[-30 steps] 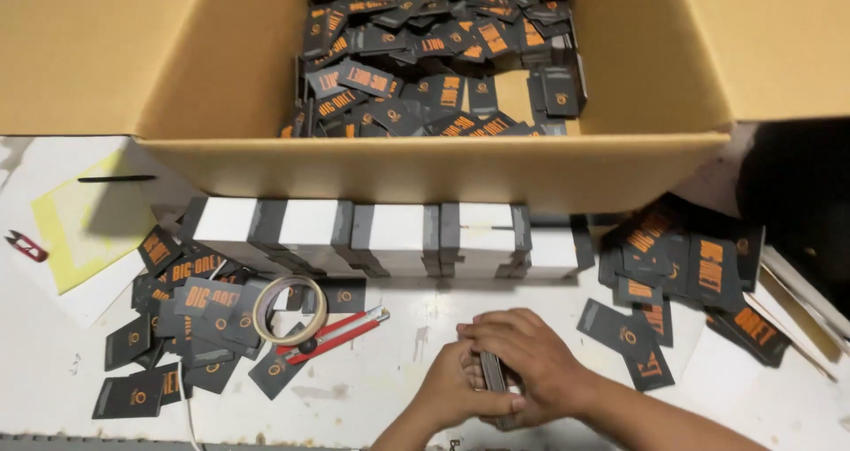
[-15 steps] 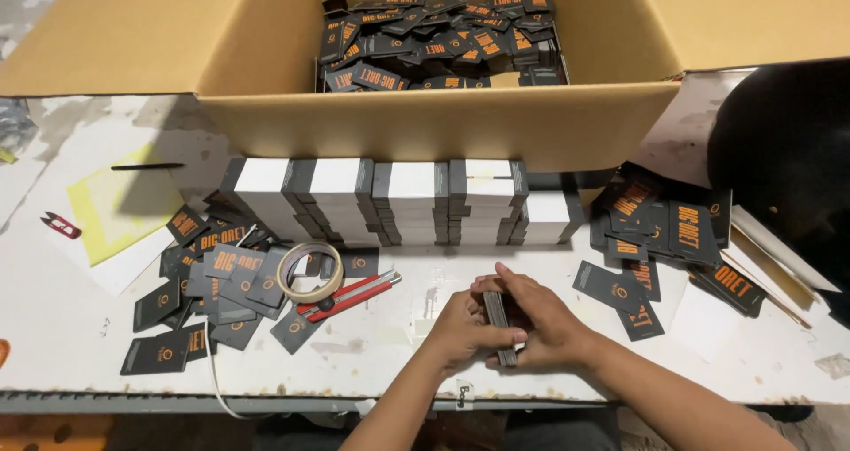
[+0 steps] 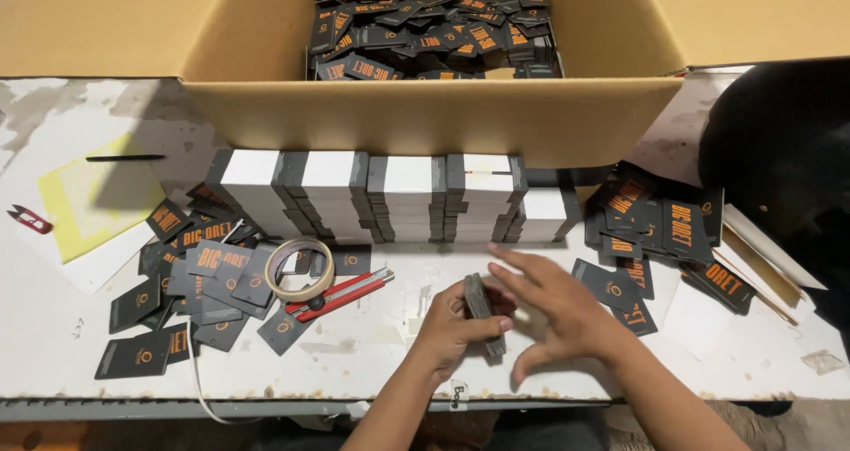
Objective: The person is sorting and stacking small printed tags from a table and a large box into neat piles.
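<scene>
My left hand (image 3: 453, 325) grips a small stack of dark grey cards (image 3: 482, 308), held on edge just above the white table (image 3: 372, 340). My right hand (image 3: 560, 311) is right beside the stack with its fingers spread and holds nothing. Behind my hands stands a row of bundled card stacks with white tops (image 3: 390, 194). Loose black cards with orange print lie in a pile to the left (image 3: 199, 274) and another to the right (image 3: 660, 234).
A large open cardboard box (image 3: 425, 119) filled with the same cards stands at the back. A roll of tape (image 3: 299, 269) and a red utility knife (image 3: 341, 293) lie left of my hands. Yellow paper (image 3: 84, 199), a red snipper (image 3: 27, 218) and a black pen (image 3: 124, 158) lie far left.
My right hand has let go of the card stack and opened, fingers spread. The left hand still holds the stack. The view has shifted slightly.
</scene>
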